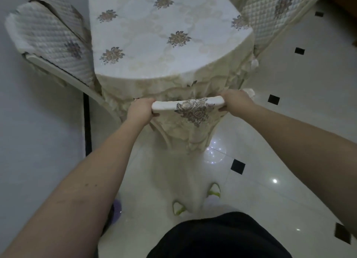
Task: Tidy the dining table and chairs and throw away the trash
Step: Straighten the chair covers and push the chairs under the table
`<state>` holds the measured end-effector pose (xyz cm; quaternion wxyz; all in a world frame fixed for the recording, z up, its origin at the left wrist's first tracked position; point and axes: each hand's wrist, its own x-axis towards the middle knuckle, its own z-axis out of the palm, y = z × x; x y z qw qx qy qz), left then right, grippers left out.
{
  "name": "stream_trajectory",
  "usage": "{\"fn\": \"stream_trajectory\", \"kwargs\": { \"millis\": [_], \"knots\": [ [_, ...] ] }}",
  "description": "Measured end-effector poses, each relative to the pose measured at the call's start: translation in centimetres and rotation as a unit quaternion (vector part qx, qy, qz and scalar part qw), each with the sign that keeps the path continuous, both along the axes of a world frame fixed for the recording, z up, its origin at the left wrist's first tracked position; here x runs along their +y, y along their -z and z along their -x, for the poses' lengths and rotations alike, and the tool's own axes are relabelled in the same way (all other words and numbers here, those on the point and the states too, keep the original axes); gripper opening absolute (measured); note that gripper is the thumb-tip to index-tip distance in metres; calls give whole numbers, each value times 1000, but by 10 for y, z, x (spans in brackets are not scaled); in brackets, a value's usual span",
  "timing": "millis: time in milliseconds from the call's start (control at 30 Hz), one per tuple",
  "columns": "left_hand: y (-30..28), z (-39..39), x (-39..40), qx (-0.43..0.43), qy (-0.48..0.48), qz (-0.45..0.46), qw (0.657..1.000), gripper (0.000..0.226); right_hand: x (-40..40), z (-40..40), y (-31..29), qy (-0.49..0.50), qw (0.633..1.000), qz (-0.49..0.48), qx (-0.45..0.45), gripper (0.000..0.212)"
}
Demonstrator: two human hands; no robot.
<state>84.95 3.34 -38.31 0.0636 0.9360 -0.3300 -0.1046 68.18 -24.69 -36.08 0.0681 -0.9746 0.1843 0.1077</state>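
A dining table [154, 35] with a cream cloth bearing brown flower prints fills the upper middle. In front of it stands a chair [193, 111] in a cream cover with a brown rose print; only its back shows, close against the table's end. My left hand [140, 109] grips the left end of the chair's top rail. My right hand [236, 102] grips the right end of the same rail. The chair's seat is hidden under the hanging tablecloth.
A quilted covered chair [48, 37] stands at the table's left side, another chair [274, 12] at its right. A pale wall [29, 142] runs along the left. White floor tiles [289, 122] with small black squares lie right and below. My feet [213, 190] stand behind the chair.
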Motion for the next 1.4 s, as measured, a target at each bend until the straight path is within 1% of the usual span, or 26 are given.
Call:
{"fn": "stream_trajectory", "kwargs": {
  "millis": [100, 333, 467, 633, 800, 900, 1000, 1100, 1267, 1400],
  "knots": [
    [0, 7, 0, 1, -8, -3, 1000, 31, 0, 4, -1, -17, 1000, 10, 8, 34],
    [0, 36, -2, -8, -28, 10, 1000, 31, -12, 29, -1, -72, 997, 25, -22, 37],
    [-4, 57, -6, -3, -28, -7, 1000, 31, -23, 44, -4, -99, 995, 27, -19, 40],
    [0, 84, -6, -41, -3, -10, 999, 39, -35, 61, 1, -109, 994, 3, -8, 37],
    [-1, 95, -10, -24, -46, 18, 998, 33, -35, 57, -1, -89, 995, -48, -1, 32],
    [-4, 101, -11, -27, -54, -2, 998, 30, -36, 58, -3, -104, 993, -63, 8, 33],
    [-3, 115, -8, -48, -49, -39, 997, 30, -41, 62, -4, -111, 992, -60, 11, 35],
    [4, 131, -1, -70, -50, -43, 995, 29, -43, 64, -3, -122, 991, -52, 9, 34],
    [-1, 128, -5, -59, -56, -61, 995, 30, -44, 58, -3, -133, 990, -40, 1, 33],
    [-7, 115, -8, -28, -65, -70, 995, 32, -39, 47, -7, -129, 991, -27, 5, 32]
  ]
}}
